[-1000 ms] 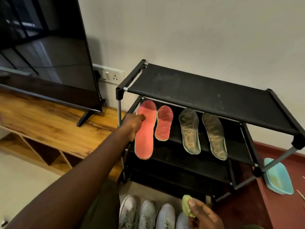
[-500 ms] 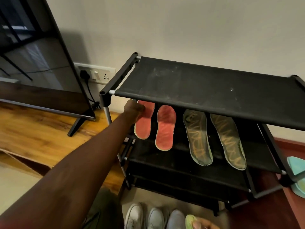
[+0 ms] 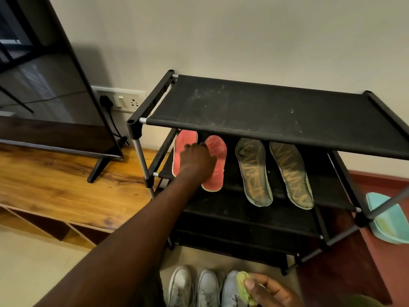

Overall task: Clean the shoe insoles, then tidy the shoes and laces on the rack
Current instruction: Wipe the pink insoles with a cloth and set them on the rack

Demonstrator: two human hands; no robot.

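**Reaching under the top shelf, a hand on the pink insoles**

A black shoe rack (image 3: 265, 111) stands against a pale wall, and its fabric top shelf is streaked with dust. To its left is a wooden TV unit (image 3: 55, 173) carrying a dark television (image 3: 44, 74). A wall socket (image 3: 124, 99) with a black plug in it sits between the two. A teal plastic container (image 3: 387, 227) lies on the reddish floor at the right, partly behind the rack's leg. White shoes (image 3: 208, 286) stand side by side on the floor in front of the rack.

The top shelf's front edge hides the far ends of all four insoles on the second shelf. The person's left arm crosses the frame from the lower left. The left hand (image 3: 197, 158) lies over the pink pair, covering the near half of the left pink insole (image 3: 183, 138) and the inner edge of the right pink insole (image 3: 221, 149). Its fingertips are hidden, so it cannot be told whether it grips or only presses. The right hand (image 3: 270, 291) is low beside the shoes, pinching a yellow-green cloth (image 3: 242, 282) between thumb and fingers.

The pink insoles are coral with pale green rims. The right one's near end hangs over the shelf front. Two grey-green insoles (image 3: 253, 171) lie further right, apart from the pink pair. They are worn, marked with tan zigzags, and their near ends also overhang the shelf front.
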